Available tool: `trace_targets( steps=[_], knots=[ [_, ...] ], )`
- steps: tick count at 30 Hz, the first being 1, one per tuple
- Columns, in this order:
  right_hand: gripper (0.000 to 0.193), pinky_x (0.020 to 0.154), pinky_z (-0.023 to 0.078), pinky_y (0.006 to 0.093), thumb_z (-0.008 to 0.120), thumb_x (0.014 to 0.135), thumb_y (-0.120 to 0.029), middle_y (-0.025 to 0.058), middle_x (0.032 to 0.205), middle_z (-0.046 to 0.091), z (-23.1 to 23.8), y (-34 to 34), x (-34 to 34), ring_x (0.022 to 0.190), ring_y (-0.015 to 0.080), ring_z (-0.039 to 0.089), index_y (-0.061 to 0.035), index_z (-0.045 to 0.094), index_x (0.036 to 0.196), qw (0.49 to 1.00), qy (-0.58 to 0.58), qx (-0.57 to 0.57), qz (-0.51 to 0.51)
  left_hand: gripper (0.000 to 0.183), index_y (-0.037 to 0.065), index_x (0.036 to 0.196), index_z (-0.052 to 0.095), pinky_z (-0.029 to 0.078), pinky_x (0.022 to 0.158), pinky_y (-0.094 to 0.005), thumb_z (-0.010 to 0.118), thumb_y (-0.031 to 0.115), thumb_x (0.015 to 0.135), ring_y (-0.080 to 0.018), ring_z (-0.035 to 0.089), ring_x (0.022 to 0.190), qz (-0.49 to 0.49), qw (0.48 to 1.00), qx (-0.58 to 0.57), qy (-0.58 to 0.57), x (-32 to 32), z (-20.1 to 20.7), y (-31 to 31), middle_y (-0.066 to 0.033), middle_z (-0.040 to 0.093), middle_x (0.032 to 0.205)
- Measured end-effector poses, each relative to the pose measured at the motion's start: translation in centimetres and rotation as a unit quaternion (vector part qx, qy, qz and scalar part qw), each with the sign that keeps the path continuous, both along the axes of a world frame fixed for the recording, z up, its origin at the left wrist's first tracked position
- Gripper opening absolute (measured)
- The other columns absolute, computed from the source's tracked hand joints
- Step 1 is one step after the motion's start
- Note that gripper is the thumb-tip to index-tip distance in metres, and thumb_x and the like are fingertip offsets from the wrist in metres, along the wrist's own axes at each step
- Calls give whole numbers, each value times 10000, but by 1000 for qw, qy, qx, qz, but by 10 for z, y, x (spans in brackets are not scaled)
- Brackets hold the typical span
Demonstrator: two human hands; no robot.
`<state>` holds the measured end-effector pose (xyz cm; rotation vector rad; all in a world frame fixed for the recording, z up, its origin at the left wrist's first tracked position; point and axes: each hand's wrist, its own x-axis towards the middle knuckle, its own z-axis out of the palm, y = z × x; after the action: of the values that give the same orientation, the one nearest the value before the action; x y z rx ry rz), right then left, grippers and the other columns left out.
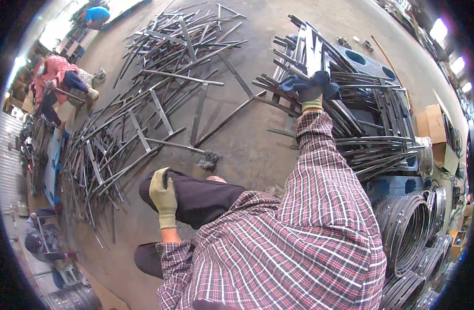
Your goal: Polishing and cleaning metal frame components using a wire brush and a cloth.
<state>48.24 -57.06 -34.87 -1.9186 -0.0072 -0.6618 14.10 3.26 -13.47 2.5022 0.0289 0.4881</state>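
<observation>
My right hand (pixel 312 97), in a pale glove with dark fingers, reaches out over a stack of metal frames (pixel 350 111) on the right. It grips a dark blue cloth (pixel 327 87), which lies against the bars; the fingertips are partly hidden by it. Just beyond the cloth, flat shiny metal pieces (pixel 310 49) lie across the stack. My left hand (pixel 164 199), also gloved, rests on my dark-trousered knee with nothing visible in it. A grey fuzzy tuft (pixel 209 160) lies on the floor near that knee, at the end of a metal tube.
A large loose heap of metal tube frames (pixel 159 98) spreads over the floor ahead and left. Blue pallets (pixel 368 64) carry the right stack. Coiled metal hoops (pixel 402 232) and a cardboard box (pixel 431 126) stand at right. Co-workers (pixel 59 77) work at the far left.
</observation>
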Motion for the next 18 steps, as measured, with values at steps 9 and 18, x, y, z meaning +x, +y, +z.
trace_targets(
  steps=[9,18],
  knots=[
    [335,907,467,416,382,972,-283,129,1049,611,-37,-47,-19,952,259,585,-46,590,1087,992,38,102,61,304,34,1049,615,472,888,-381,606,-10,748,-321,609,995,13,1000,2,-6,-5,0,5,-131,633,1041],
    [435,964,419,414,425,964,-435,99,1034,607,-45,24,-53,945,255,562,-58,590,1108,970,90,222,40,284,25,1046,618,470,898,-380,605,-5,764,-317,613,996,27,999,24,3,-13,6,11,-136,635,1040]
  ],
)
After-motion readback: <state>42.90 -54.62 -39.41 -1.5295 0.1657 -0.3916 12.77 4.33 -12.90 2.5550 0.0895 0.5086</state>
